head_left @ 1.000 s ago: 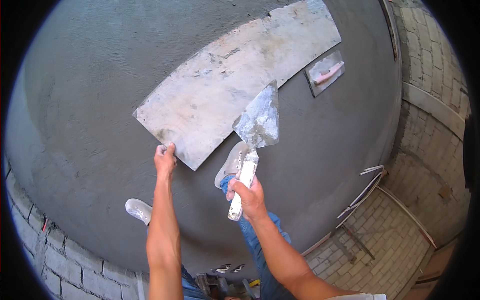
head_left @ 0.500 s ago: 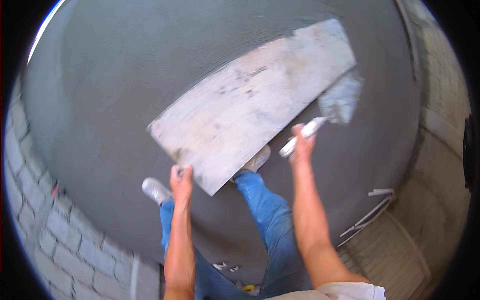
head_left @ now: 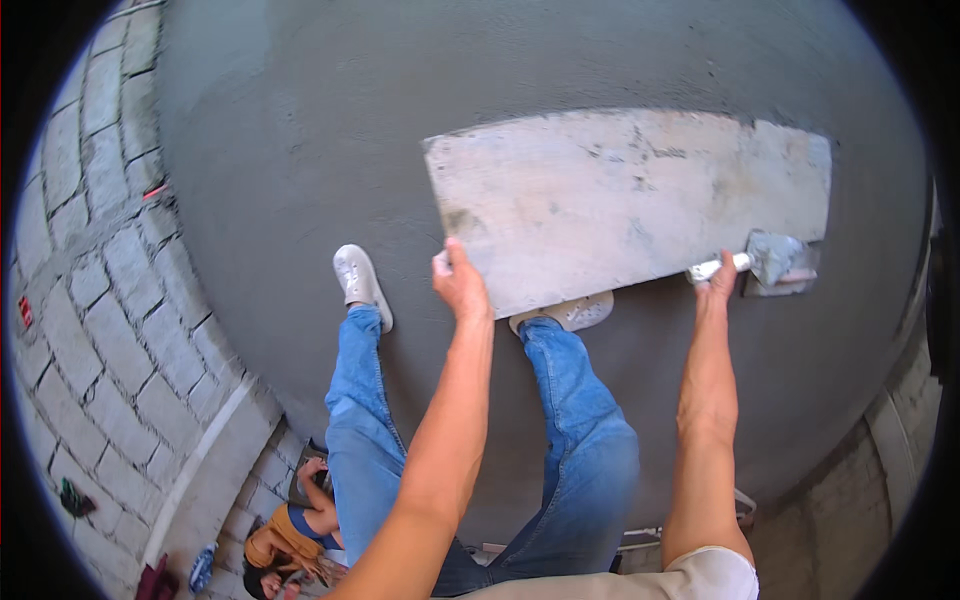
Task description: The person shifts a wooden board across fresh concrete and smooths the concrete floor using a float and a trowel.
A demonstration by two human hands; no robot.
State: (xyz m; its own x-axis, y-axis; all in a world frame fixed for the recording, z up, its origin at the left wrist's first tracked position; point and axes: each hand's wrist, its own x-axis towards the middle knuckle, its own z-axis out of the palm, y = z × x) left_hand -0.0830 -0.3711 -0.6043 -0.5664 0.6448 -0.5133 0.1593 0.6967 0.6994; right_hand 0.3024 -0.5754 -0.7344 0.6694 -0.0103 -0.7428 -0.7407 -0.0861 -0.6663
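A long, pale, stained board (head_left: 620, 200) lies slantwise across the view above wet grey mortar. My left hand (head_left: 462, 280) is closed on its lower left edge, thumb in front and the other fingers mostly hidden. My right hand (head_left: 714, 275) grips the whitish, mortar-smeared handle of a trowel (head_left: 772, 258) at the board's lower right edge. The trowel's grey blade points right, over the board's corner and a small flat grey piece (head_left: 790, 283); whether they touch, I cannot tell. Whether the right fingers also touch the board is unclear.
Smooth grey mortar (head_left: 270, 200) spreads around my shoes (head_left: 362, 280). Bare block wall (head_left: 130, 290) runs along the left. At lower left a person (head_left: 290, 535) is seen beyond a pale ledge (head_left: 205, 455), near a blue-and-white item (head_left: 202, 567) and dark red cloth (head_left: 157, 580).
The board has swung from a steep diagonal to nearly level and sits farther right in view. My right hand, with the trowel, has come against its lower edge. A person now shows at lower left.
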